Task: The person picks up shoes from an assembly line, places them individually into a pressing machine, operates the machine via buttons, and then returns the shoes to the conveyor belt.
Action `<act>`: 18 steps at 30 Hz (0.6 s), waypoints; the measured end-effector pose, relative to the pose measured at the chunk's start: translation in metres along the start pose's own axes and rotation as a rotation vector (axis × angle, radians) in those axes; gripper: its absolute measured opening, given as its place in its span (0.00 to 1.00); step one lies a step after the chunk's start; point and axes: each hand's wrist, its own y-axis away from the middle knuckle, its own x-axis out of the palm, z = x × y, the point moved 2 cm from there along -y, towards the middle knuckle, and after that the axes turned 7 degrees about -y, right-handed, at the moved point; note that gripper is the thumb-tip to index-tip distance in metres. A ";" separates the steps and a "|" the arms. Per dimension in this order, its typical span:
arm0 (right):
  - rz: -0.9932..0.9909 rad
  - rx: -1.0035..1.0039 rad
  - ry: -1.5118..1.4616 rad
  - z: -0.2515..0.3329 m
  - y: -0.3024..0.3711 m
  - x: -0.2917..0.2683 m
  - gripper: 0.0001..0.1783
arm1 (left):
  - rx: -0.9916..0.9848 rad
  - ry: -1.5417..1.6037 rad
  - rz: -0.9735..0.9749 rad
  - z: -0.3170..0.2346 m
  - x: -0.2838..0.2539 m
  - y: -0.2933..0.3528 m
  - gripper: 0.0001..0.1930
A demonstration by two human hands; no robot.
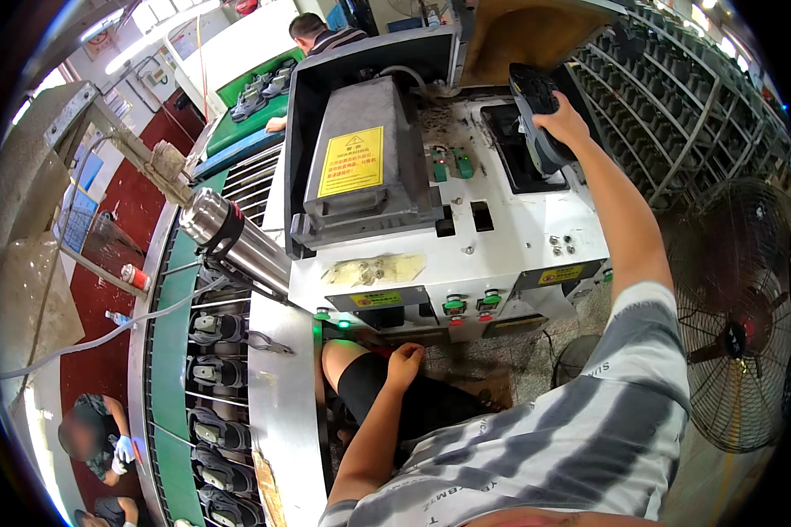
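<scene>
My right hand [564, 125], its arm stretched out to the far right, is closed around a dark grey shoe [534, 110]. The shoe is tilted up over the black recessed tray [536, 183] in the white machine top [492, 237]. My left hand [405, 364] rests low by my thigh, just in front of the machine, its fingers curled in a loose fist with nothing visible in them. Left of the recess, a grey metal press cover [325, 127] with a yellow warning label rises from the machine. Green buttons [453, 304] sit on its front panel.
On the left, a conveyor [171, 351] carries several dark shoes [218, 371]. A steel flask [224, 224] and pliers [268, 342] are beside it. Shoe racks [668, 97] and a large fan [734, 338] stand to the right. Other people work at the far end and lower left.
</scene>
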 end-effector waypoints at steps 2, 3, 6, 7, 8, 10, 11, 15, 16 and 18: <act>0.018 0.056 0.059 0.006 -0.023 0.022 0.54 | 0.000 0.048 -0.027 -0.001 -0.001 -0.002 0.07; 0.023 0.071 0.082 0.004 -0.032 0.033 0.54 | -0.019 0.086 -0.024 -0.007 0.000 -0.002 0.07; 0.072 0.090 0.153 0.002 -0.035 0.060 0.54 | -0.052 0.154 -0.036 -0.015 -0.001 0.002 0.07; 0.099 0.084 0.186 0.000 -0.033 0.069 0.54 | -0.047 0.145 -0.040 -0.014 -0.002 0.002 0.07; 0.123 0.085 0.221 -0.002 -0.029 0.073 0.54 | -0.042 0.133 -0.037 -0.013 -0.001 0.002 0.07; 0.144 0.106 0.239 0.003 -0.029 0.079 0.54 | -0.033 0.132 -0.047 -0.010 -0.001 -0.002 0.07; 0.151 0.110 0.252 0.005 -0.028 0.080 0.54 | -0.034 0.128 -0.050 -0.008 -0.002 -0.001 0.07; 0.189 0.111 0.250 0.004 -0.029 0.082 0.54 | -0.049 0.098 0.007 -0.004 0.002 -0.005 0.07; 0.184 0.108 0.236 -0.001 -0.029 0.082 0.55 | -0.041 0.086 0.003 -0.003 0.005 -0.005 0.07; 0.187 0.094 0.268 -0.002 -0.023 0.080 0.53 | -0.035 0.042 -0.006 -0.004 0.006 -0.007 0.07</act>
